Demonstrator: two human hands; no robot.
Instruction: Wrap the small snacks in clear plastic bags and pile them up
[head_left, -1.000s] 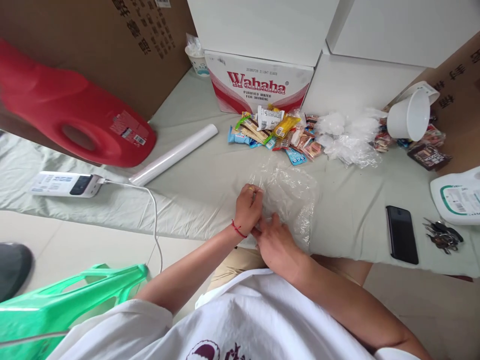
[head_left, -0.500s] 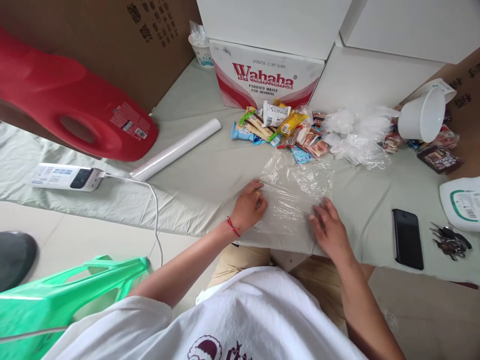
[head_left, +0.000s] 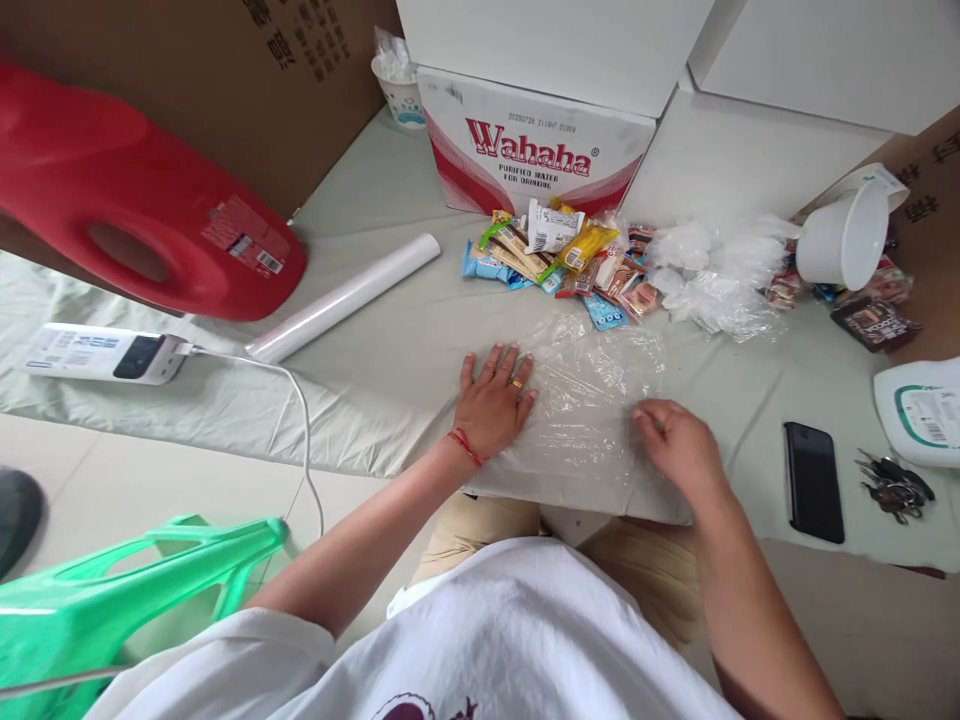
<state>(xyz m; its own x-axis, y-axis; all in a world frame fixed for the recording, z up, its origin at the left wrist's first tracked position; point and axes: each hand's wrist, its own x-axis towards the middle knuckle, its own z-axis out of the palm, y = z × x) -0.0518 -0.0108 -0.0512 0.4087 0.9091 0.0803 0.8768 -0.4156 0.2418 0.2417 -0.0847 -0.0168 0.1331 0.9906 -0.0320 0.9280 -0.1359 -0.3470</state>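
Head view shows clear plastic film spread before me on the pale green cloth, near its front edge, between my two hands. The film is see-through, wrinkled and glossy, with white glints along its creases; its far edge lies just in front of the heaped snack packets. My left hand is flat, palm down and fingers spread, along the film's left side, with a gold ring on one finger and a red string bracelet at the wrist. My right hand is half curled, fingers bent in at the film's right edge; whether they pinch it, I cannot tell.
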